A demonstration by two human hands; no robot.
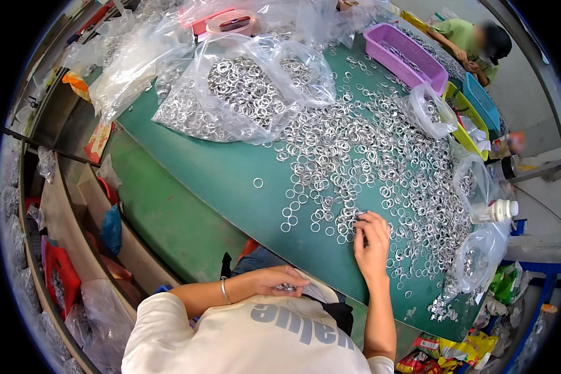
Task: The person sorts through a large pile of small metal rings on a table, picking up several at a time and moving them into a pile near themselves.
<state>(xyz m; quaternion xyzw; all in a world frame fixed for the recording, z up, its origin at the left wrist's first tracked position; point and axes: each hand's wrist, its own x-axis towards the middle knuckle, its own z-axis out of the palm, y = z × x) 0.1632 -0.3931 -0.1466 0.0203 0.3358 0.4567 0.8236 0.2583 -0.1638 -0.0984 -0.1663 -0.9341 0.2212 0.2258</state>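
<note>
Many small silvery metal rings (330,143) lie spread in a thick pile over the green table (199,168). My right hand (373,240) reaches to the near edge of this pile, its fingers curled and drawn together over the rings. What its fingertips pinch is too small to make out. Close to my body, beyond the table's edge, my left hand (280,280) is cupped palm up around several small metal rings (285,287). A lone ring (258,182) lies apart, left of the pile.
A clear plastic bag (202,68) full of rings stands at the back. A purple bin (380,47), a yellow-green basket (477,132) and a blue tray (474,93) line the far right. A bottle (495,211) lies at the right. Another person (445,31) works beyond.
</note>
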